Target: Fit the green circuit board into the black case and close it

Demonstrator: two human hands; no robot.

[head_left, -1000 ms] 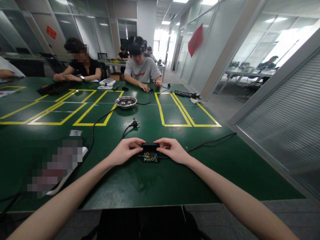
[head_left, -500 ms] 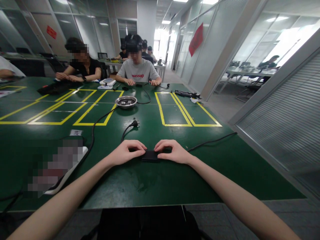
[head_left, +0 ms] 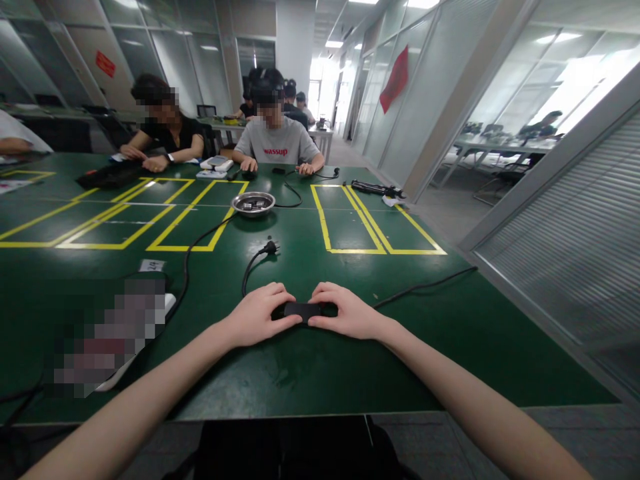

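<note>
Between both hands is a black power adapter (head_left: pixel 301 311), a small flat block near the table's front. My left hand (head_left: pixel 261 313) is closed on its left part, thumb at the near edge and fingers at the far edge. The same kind of grip shows in my right hand (head_left: pixel 347 311) at the right part. Past my left wrist a black cord curves up to a two-pin plug (head_left: pixel 271 247) lying on the table. Another black cable (head_left: pixel 425 285) runs off to the right from behind my right hand. Where the cords join the block is hidden by my hands.
A metal bowl (head_left: pixel 253 205) with small metal parts stands farther off on the green table (head_left: pixel 350 373). To the left lies a blurred-out white-edged object (head_left: pixel 120 340) beside a long black cord. Yellow tape marks rectangles. Two people sit across, and a black tripod-like item (head_left: pixel 376 189) lies at far right.
My thumbs have come round to the adapter's near edge, and its broad face now shows more toward me. Across the table, a person's hand has shifted left to a dark object.
</note>
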